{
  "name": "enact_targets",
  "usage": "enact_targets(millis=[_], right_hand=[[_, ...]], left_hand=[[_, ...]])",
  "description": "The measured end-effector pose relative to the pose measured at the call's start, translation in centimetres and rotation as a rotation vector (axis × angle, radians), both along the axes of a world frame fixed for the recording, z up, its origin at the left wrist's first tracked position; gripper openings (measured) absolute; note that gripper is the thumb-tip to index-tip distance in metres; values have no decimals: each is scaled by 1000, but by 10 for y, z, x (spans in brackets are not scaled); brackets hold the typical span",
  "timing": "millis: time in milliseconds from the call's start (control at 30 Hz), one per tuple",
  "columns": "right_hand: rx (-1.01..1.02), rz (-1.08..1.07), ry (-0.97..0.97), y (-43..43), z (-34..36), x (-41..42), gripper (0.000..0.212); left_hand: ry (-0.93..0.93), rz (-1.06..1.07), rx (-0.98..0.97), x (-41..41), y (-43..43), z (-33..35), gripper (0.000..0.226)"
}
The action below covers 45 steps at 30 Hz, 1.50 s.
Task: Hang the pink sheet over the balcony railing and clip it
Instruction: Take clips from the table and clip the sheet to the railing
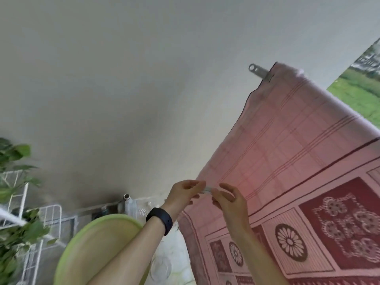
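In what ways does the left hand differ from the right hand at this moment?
The left hand has a black band at its wrist; the right hand has a bare wrist. The left hand is mostly before the grey wall, the right hand before the pink sheet. Both pinch one small pale clip.

A smooth off-white wall point(123, 79) fills most of the view in soft daylight. Leafy green plants point(12, 161) crowd a white wire rack point(25, 194) at left; sunlit green grass point(357, 93) shows at far right.
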State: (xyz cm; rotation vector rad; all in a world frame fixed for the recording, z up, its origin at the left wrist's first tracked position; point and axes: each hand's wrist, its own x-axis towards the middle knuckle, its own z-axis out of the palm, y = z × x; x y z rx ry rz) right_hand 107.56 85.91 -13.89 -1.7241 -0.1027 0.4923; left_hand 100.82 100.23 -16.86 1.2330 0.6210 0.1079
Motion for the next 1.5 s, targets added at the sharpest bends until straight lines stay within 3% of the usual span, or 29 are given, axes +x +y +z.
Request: enact_targets(millis=[133, 300, 500, 633, 800, 933, 1100, 1233, 1300, 1400, 1500], right_hand=[[-158, 107, -22, 5, -24, 7, 29], [-545, 286, -349, 29, -32, 33, 20], [-941, 527, -931, 78, -38, 71, 32], [-1183, 567, -1254, 114, -43, 98, 28], [-1678, 615, -1082, 138, -54, 127, 20], [-1910, 642, -793, 166, -74, 145, 47], [-2188, 717, -322, 192, -97, 171, 61], [-2123, 845, -148, 192, -95, 192, 53], [-2074, 820, -186, 187, -98, 196, 46], [-2042, 624, -303, 181, -107, 191, 53], [-1971, 536, -391, 179, -113, 190, 45]], left_hand=[[12, -21, -54, 0, 16, -43, 23], [70, -82, -112, 51, 58, -108, 41], [95, -287, 216, 134, 75, -186, 47], [2, -469, 340, 164, 56, -216, 24], [-49, -332, 500, 163, 55, -236, 30], [-152, -201, 702, 152, 46, -250, 24], [-222, -6, 919, 147, 50, -262, 6], [-147, -104, 775, 149, 60, -263, 15], [-89, -180, 676, 152, 62, -263, 22], [15, -308, 497, 160, 66, -256, 35], [50, -462, 456, 171, 68, -246, 58]])
